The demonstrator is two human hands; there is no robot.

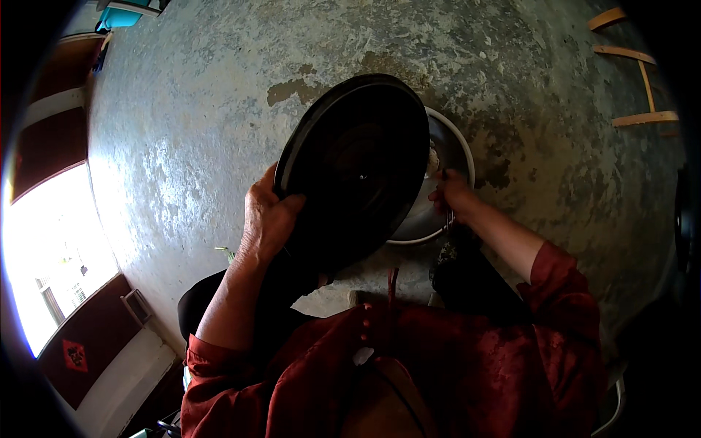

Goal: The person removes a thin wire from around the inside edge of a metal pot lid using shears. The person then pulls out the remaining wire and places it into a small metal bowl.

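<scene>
My left hand [270, 212] grips the left edge of a large round black wok [358, 164], with the thumb over its rim. The wok is tilted up on its side, and its dark inside shows. Behind and below it, a metal basin [463, 139] with a pale rim stands on the floor, partly hidden by the wok. Over the basin's right side, my right hand [454, 193] is closed, its fingers curled. What it holds, if anything, I cannot make out. A whitish lump [433, 159] shows in the basin beside those fingers.
The worn concrete floor [219, 95] has dark damp patches around the basin. A wooden chair or stool frame [631, 118] stands at the far right. At the left is a bright doorway [58, 248] with dark red panels. Something turquoise [120, 16] sits at the top left.
</scene>
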